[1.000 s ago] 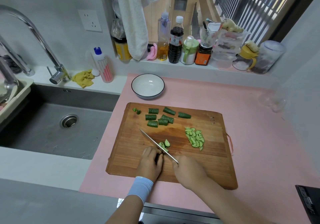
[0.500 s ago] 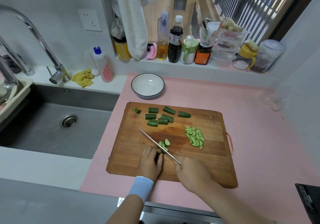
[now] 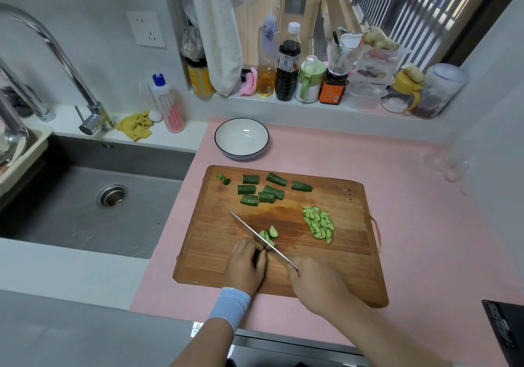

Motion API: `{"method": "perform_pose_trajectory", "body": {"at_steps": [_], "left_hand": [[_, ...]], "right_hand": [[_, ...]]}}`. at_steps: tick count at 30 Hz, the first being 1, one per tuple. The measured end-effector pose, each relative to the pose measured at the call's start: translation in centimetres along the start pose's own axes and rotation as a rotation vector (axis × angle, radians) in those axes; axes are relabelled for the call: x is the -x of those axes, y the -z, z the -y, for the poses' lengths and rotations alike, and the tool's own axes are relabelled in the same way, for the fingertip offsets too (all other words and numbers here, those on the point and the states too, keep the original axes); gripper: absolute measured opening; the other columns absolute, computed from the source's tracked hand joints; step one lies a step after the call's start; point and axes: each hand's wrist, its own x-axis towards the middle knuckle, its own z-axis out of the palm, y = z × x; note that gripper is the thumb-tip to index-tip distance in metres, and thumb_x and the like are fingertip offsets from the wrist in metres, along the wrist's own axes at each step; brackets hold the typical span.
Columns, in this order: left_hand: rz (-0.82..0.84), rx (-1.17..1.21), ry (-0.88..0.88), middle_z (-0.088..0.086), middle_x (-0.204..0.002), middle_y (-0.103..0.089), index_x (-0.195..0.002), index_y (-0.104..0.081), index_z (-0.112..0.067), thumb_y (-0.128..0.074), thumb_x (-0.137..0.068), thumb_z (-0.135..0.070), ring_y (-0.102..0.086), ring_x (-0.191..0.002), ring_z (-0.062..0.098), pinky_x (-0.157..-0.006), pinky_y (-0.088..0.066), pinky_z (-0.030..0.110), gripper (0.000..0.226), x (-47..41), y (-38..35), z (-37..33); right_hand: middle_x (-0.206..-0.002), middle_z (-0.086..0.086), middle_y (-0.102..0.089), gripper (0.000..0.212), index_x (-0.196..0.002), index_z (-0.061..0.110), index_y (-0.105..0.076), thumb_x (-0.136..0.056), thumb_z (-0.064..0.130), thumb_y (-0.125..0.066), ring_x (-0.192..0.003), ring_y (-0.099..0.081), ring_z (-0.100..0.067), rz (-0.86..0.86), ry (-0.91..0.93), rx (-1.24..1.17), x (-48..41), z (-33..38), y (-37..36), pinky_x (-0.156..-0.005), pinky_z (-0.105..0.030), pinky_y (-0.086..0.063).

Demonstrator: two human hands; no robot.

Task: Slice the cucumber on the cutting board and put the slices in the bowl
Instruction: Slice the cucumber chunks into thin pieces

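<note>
On the wooden cutting board [image 3: 354,270], my left hand [image 3: 247,264] curls over a cucumber piece [image 3: 266,237], mostly hidden under the fingers, pinning it down. My right hand [image 3: 314,284] grips the handle of a knife [image 3: 255,233], whose blade slants up-left across that piece. A couple of fresh slices [image 3: 273,232] lie just past the blade. A pile of thin slices [image 3: 319,223] sits to the right. Several cucumber chunks [image 3: 263,191] and two end bits [image 3: 223,179] lie at the board's far side. The white bowl [image 3: 241,138], holding nothing, stands behind the board.
A steel sink [image 3: 93,196] with a tap [image 3: 85,105] lies left of the pink mat [image 3: 425,225]. Bottles and jars [image 3: 286,66] line the windowsill behind. A towel [image 3: 218,35] hangs above it. A dark object [image 3: 507,332] sits at the bottom right.
The knife and my right hand have shifted slightly toward me along the cucumber piece. My left hand stays in place on it.
</note>
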Motion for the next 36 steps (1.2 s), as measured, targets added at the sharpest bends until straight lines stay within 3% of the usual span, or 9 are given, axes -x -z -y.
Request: {"method": "perform_pose_trajectory", "body": {"at_steps": [6,10,16,23,27,33,36], "left_hand": [[0.013,-0.005,-0.007,-0.004,-0.087,-0.055,-0.083,-0.062,-0.012,-0.074,-0.077,-0.001,-0.051,-0.085,0.012,-0.085,-0.033,0.007,0.018,0.1,0.1,0.1],[0.01,-0.011,-0.035,-0.002,-0.089,-0.053,-0.086,-0.061,-0.012,-0.065,-0.086,-0.012,-0.05,-0.087,0.015,-0.083,-0.036,0.013,0.004,0.5,-0.1,0.1],[0.012,-0.012,-0.025,-0.002,-0.087,-0.054,-0.084,-0.062,-0.012,-0.074,-0.079,-0.002,-0.051,-0.085,0.014,-0.083,-0.036,0.013,0.016,0.3,0.0,0.2],[0.006,-0.005,-0.023,-0.001,-0.085,-0.056,-0.082,-0.062,-0.012,-0.075,-0.077,0.0,-0.051,-0.084,0.013,-0.082,-0.035,0.011,0.019,0.3,0.2,0.0],[0.005,0.002,-0.02,-0.002,-0.086,-0.056,-0.081,-0.061,-0.013,-0.076,-0.077,0.0,-0.052,-0.084,0.013,-0.082,-0.036,0.011,0.02,0.3,0.2,0.1],[0.001,0.0,-0.014,-0.002,-0.087,-0.057,-0.081,-0.061,-0.013,-0.076,-0.076,-0.001,-0.054,-0.084,0.014,-0.082,-0.038,0.013,0.02,0.3,0.1,0.2],[0.001,-0.001,-0.016,-0.002,-0.086,-0.056,-0.081,-0.06,-0.013,-0.075,-0.076,-0.001,-0.055,-0.084,0.016,-0.082,-0.038,0.014,0.02,0.3,0.1,0.2]], "right_hand": [[-0.063,0.003,-0.05,0.036,-0.065,0.02,-0.04,-0.099,0.03,-0.042,-0.06,-0.047,-0.022,0.014,-0.021,-0.031,-1.2,1.0,-0.4,-0.047,-0.029,-0.029],[-0.065,0.003,-0.052,0.036,-0.065,0.02,-0.041,-0.099,0.03,-0.042,-0.063,-0.049,-0.023,0.015,-0.035,-0.03,-1.1,1.1,-0.4,-0.054,-0.032,-0.033],[-0.076,0.0,-0.062,0.031,-0.069,0.025,-0.044,-0.1,0.032,-0.041,-0.073,-0.058,-0.025,0.009,-0.019,-0.022,-1.0,1.0,-0.4,-0.061,-0.032,-0.04],[-0.066,0.005,-0.054,0.03,-0.072,0.031,-0.044,-0.102,0.036,-0.04,-0.067,-0.057,-0.024,-0.043,0.014,-0.018,0.4,0.1,-0.8,-0.055,-0.035,-0.036],[-0.068,0.007,-0.055,0.036,-0.066,0.033,-0.038,-0.102,0.037,-0.04,-0.068,-0.055,-0.022,-0.034,0.029,0.003,0.9,-0.4,-0.2,-0.062,-0.035,-0.043],[-0.063,0.007,-0.05,0.037,-0.064,0.029,-0.038,-0.101,0.033,-0.041,-0.061,-0.048,-0.018,-0.007,0.023,-0.003,0.4,-0.2,-0.2,-0.051,-0.029,-0.032],[-0.063,0.005,-0.051,0.035,-0.065,0.026,-0.04,-0.1,0.031,-0.042,-0.064,-0.05,-0.021,0.0,0.016,-0.002,-0.1,0.1,-0.4,-0.054,-0.034,-0.033]]}}
